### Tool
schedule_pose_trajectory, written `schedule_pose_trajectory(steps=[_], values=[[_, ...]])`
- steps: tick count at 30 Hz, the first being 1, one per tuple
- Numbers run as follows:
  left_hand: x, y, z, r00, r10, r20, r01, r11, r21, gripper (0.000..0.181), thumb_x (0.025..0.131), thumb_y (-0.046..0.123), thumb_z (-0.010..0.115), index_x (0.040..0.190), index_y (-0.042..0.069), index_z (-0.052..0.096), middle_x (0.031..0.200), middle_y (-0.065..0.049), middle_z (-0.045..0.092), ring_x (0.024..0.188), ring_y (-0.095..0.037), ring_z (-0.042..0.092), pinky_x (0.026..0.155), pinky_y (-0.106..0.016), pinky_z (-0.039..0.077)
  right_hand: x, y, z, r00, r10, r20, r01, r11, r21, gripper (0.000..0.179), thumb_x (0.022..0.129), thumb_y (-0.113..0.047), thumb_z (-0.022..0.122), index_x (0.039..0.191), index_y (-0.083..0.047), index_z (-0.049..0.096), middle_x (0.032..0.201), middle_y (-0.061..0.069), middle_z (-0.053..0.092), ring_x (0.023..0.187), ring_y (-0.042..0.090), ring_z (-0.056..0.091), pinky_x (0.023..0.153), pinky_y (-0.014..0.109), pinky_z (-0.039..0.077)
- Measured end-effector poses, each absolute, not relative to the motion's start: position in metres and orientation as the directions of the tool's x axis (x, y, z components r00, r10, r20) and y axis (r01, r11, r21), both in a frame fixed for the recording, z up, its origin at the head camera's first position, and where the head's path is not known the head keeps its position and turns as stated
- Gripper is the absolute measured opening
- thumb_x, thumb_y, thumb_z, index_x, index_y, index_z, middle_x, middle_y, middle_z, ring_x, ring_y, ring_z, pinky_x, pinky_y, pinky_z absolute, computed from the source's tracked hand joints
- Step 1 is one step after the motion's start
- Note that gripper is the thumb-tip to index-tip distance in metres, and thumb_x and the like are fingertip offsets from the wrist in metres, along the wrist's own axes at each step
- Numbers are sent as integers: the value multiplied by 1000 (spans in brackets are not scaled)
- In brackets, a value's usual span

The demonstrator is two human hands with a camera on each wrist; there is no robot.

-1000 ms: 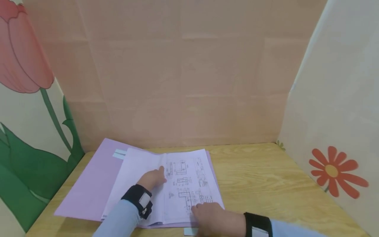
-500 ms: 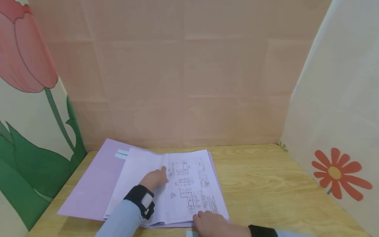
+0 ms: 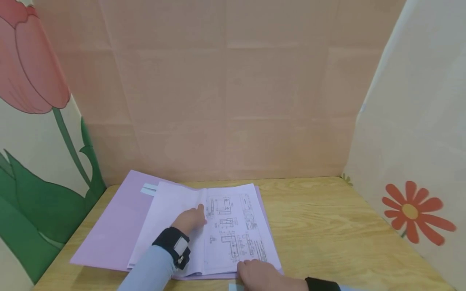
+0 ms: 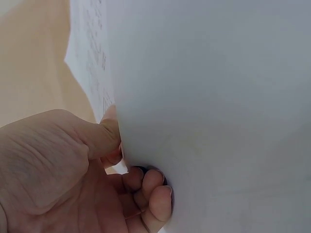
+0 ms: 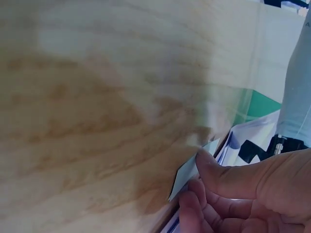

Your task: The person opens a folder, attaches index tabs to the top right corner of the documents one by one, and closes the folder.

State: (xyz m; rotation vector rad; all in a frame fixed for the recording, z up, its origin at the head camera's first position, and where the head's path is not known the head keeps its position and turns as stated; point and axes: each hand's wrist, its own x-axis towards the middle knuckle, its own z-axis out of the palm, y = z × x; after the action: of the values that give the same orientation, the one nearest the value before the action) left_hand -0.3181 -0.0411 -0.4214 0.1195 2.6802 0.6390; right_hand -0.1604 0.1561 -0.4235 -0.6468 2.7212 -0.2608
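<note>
A purple folder (image 3: 105, 230) lies spread on the wooden table with white paper sheets (image 3: 154, 226) in it. Technical drawings are printed on its right page (image 3: 251, 230). My left hand (image 3: 189, 221) is at the fold between the pages. In the left wrist view, its thumb and index finger meet at the edge of a white sheet (image 4: 209, 87), the other fingers curled against the paper. My right hand (image 3: 260, 275) grips the folder's lower right corner. The right wrist view shows its thumb (image 5: 214, 170) on a pale blue tab (image 5: 187, 170) at the edge, fingers curled below.
Bare wood of the table (image 3: 316, 238) shows to the right of the folder. A peach-coloured sheet (image 3: 225, 101) hangs behind. Panels with a tulip (image 3: 34, 64) at left and a red flower (image 3: 410, 211) at right flank the table. Another pale blue strip (image 3: 149, 189) sits on the left cover.
A second ago my right hand was over the front edge, a little further left, with more wrist in view. It has hardly moved since half a second ago; my left hand stays at the fold.
</note>
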Motion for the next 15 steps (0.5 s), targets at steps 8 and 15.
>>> schedule_pose_trajectory(steps=[8, 15], values=[[-319, -45, -424, -924, 147, -354, -33, 890, 456, 66, 97, 24, 53, 151, 1, 22, 150, -27, 35, 139, -45, 31, 111, -60, 28, -155, 151, -416, -828, -502, -251, -420, 850, -317, 14, 84, -28, 70, 72, -19, 70, 59, -13, 55, 52, 3, 47, 50, 18, 45], [-321, -44, -426, -923, 160, -349, -26, 881, 472, 66, 98, 24, 51, 152, 1, 21, 151, -26, 34, 139, -44, 32, 111, -59, 29, -158, 150, -411, -814, -457, -358, -377, 885, -273, 16, 83, -30, 71, 73, -18, 67, 61, -10, 54, 54, 6, 45, 53, 21, 44]])
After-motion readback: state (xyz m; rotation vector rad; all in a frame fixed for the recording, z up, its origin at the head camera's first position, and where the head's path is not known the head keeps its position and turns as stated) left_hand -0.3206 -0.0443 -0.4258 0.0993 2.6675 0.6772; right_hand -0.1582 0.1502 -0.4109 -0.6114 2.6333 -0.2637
